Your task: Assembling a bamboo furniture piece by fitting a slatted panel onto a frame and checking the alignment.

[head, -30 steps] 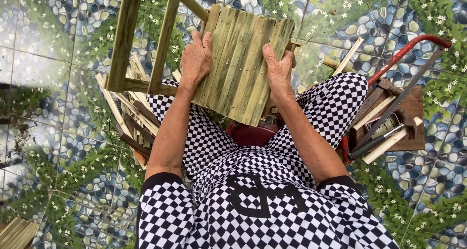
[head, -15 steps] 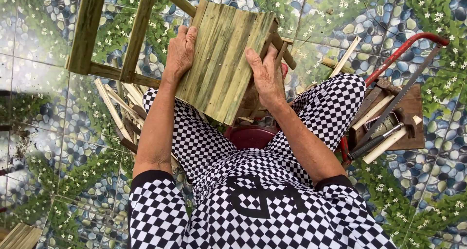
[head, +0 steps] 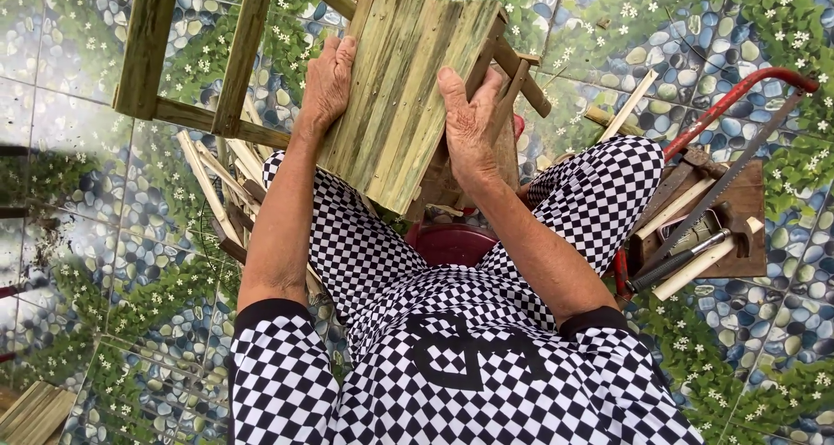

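Two bare hands hold a small bamboo stool over the person's lap, its slatted seat tipped up toward the camera. The left hand lies on the seat's left edge with its fingers curled over the top of the outer slat, and the right hand presses flat against the right side, thumb on the slats and the other fingers wrapped round the edge, so both hands are closed on the stool and carry it clear of the floor. The seat reads as finished: the green split slats sit side by side with no gaps, and small dark dots (nail heads, most likely) run across them. Brown legs and a cross-rail jut out behind the seat on the right, so the frame seems joined as well; whether every leg is fixed I cannot tell, since the underside is hidden. A second, larger bamboo frame lies on the tiled floor beyond the left hand, bare rails with no slats on it, which I judge to be work yet to do. Loose split strips lie under the left forearm. A red basin shows between the knees. To the right, well apart from the hands, a red-handled saw and a hammer rest on a wooden board, untouched.
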